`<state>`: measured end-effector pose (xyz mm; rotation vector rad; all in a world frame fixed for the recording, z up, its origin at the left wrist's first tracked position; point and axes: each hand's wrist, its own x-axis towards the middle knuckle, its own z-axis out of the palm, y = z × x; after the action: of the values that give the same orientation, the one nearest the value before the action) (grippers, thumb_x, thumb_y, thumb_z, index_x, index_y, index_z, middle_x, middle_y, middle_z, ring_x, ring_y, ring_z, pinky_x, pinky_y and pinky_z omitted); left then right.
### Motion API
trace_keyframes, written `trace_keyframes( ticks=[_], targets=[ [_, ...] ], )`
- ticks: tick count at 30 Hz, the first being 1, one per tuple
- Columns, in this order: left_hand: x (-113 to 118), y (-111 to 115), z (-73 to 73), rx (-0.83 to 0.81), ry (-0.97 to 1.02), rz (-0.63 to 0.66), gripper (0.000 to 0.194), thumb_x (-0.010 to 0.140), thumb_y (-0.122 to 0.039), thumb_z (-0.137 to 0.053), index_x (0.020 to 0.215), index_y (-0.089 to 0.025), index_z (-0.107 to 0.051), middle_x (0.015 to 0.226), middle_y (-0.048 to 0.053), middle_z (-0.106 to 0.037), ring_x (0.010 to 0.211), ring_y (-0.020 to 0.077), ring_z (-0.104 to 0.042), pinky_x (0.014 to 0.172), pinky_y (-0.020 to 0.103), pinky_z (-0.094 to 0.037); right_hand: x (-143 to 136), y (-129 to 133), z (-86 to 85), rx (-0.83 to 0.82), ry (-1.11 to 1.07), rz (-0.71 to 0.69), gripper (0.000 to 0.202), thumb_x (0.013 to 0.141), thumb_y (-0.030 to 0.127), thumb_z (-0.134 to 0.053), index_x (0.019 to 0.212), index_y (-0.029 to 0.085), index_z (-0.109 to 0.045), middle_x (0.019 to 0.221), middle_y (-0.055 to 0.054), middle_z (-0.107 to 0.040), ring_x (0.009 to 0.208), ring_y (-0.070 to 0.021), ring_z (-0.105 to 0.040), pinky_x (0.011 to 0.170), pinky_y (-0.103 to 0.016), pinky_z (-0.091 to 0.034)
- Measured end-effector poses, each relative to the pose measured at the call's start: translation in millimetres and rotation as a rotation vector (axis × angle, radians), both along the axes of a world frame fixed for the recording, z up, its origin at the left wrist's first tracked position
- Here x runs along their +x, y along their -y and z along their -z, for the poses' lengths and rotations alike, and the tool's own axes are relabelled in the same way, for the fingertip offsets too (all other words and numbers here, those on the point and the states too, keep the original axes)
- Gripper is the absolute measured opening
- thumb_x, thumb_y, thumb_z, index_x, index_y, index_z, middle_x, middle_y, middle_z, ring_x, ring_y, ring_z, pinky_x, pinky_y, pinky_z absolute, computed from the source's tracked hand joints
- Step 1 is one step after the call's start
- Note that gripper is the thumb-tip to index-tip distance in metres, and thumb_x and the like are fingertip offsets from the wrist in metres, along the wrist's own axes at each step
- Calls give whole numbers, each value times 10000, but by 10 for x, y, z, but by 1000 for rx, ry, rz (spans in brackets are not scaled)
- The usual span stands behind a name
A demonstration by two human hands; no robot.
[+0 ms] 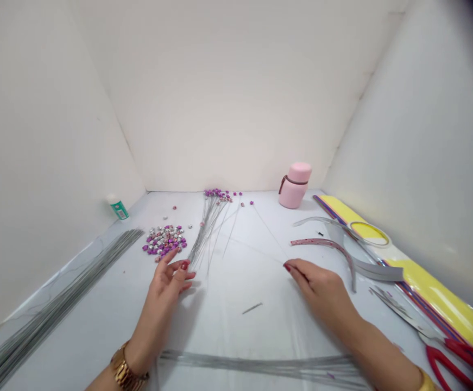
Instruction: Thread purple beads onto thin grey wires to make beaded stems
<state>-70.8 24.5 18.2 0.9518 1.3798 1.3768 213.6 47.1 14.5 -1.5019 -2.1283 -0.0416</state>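
My right hand [315,285] pinches a thin wire [269,226] between thumb and forefinger. That wire runs up and left to a purple star-shaped bead [251,203] at its far end. My left hand [171,279] is open, its fingers loosely curled and apart. It is beside the lower ends of a bundle of thin wires [203,231] tipped with purple and pink beads; whether it touches them I cannot tell. Just beyond the left hand lies a pile of loose purple, silver and pink beads [165,240].
Long grey wires lie at left [57,304] and along the front [256,363]. A short wire piece [252,308] is between my hands. A pink flask [295,185], glue bottle [119,208], curved strips [329,244], yellow sheets [435,288] and red-handled scissors [440,353] surround the work area.
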Motion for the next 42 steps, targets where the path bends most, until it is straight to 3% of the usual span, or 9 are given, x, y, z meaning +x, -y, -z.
trace_keyframes(
  ticks=[6,8,11,14,18,23,33,38,42],
  targets=[
    [151,146,2,18,-383,349,174,749,-323,-523,782,-185,-623,758,25,-635,717,167,-560,648,243,-412,73,-88,86,0,26,91,222,819,211,-427,966,139,-577,980,-120,-575,950,-273,-498,772,-412,-398],
    [189,180,-8,13,-437,440,171,763,-308,-500,756,-190,-623,725,24,-634,677,164,-552,611,238,-406,-53,-2,62,-35,27,1,195,821,192,-436,948,166,-581,979,-87,-559,956,-222,-485,818,-360,-387],
    [214,191,-32,47,-528,495,168,773,-264,-477,748,-203,-631,724,25,-637,670,168,-555,609,243,-402,-306,168,28,-196,-8,-305,192,831,162,-435,984,182,-548,924,-62,-547,885,-172,-495,770,-298,-415],
    [143,125,-35,140,-664,407,176,778,-237,-456,741,-213,-627,750,25,-631,701,173,-561,635,252,-405,-478,267,41,-267,15,-389,132,816,143,-456,905,185,-545,837,-50,-532,787,-169,-495,679,-293,-430],
    [-132,-87,26,233,-995,93,170,787,-228,-430,828,-212,-594,836,35,-604,794,190,-548,720,290,-410,-525,251,110,-193,41,-415,193,858,176,-382,728,183,-525,715,-39,-516,675,-160,-488,594,-276,-422],
    [-497,-347,158,192,-1109,-109,210,745,-189,-471,927,-169,-573,895,82,-553,883,243,-500,817,382,-370,-508,238,180,-102,55,-446,294,896,225,-292,726,174,-526,659,-39,-505,623,-151,-486,554,-260,-416],
    [-547,-359,162,171,-975,-100,96,719,-182,-516,714,-189,-612,808,69,-551,888,258,-479,846,406,-328,-496,269,218,-80,134,-436,287,898,206,-279,717,164,-498,676,-41,-501,638,-150,-483,553,-260,-415],
    [-488,-302,102,116,-712,-90,133,750,-269,-512,773,-179,-606,838,64,-583,898,241,-503,842,379,-352,-507,285,253,-61,161,-420,252,889,184,-289,726,171,-480,692,-37,-504,650,-152,-506,553,-253,-412],
    [-244,-158,99,2,-405,77,249,808,-329,-439,840,-135,-592,811,80,-635,702,165,-586,656,290,-474,-520,325,245,-161,131,-363,227,882,183,-286,723,186,-448,630,-3,-506,508,-122,-495,471,-221,-392]
  ],
)
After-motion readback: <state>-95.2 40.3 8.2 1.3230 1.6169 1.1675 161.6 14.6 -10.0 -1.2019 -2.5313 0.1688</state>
